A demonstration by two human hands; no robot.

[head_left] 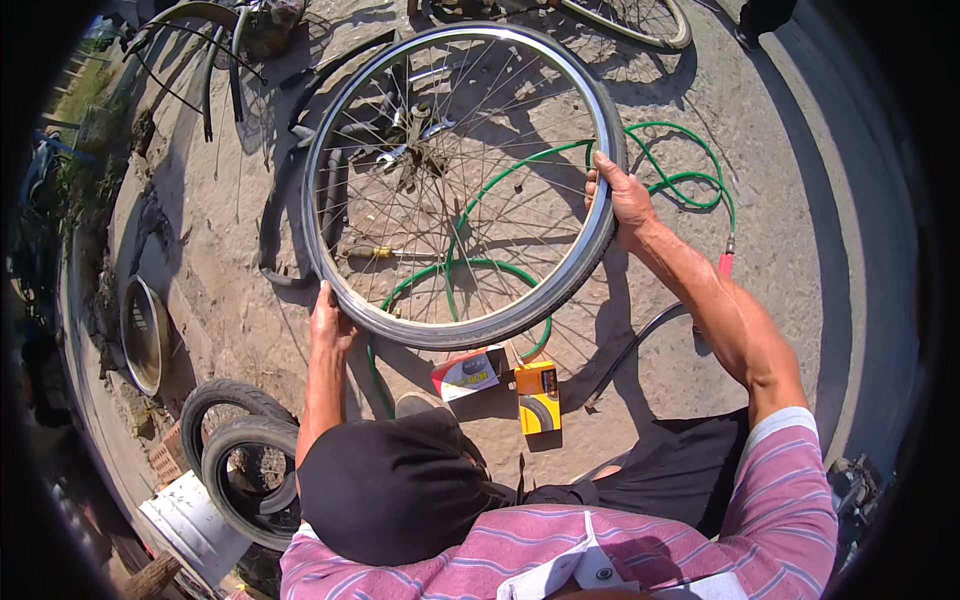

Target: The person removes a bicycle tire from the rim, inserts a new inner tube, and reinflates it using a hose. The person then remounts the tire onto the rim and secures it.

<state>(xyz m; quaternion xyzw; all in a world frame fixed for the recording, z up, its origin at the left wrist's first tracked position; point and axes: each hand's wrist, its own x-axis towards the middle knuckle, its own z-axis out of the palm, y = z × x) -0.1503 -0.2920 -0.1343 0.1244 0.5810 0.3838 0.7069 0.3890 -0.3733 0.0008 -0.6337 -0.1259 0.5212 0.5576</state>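
A spoked bicycle wheel (pixel 455 336) with a dark tyre and shiny rim is held up in front of me, tilted above the ground. My right hand (pixel 624 202) grips its right side, thumb over the rim and fingers curled round behind. At the lower left, my left hand (pixel 328 322) holds the tyre's edge; its fingers are partly hidden beneath. Through the spokes show a yellow-handled screwdriver (pixel 370 253), several wrenches (pixel 392 157) and a green hose (pixel 515 168) lying on the ground. The hub is dark and dirty.
A yellow box (pixel 539 398) and a red-and-white box (pixel 468 374) sit near my legs. Loose tyres (pixel 250 432), a white bucket (pixel 195 520) and a round basin (pixel 145 335) stand left. Another wheel (pixel 685 30) lies at the far side; a person's leg (pixel 765 18) is far right.
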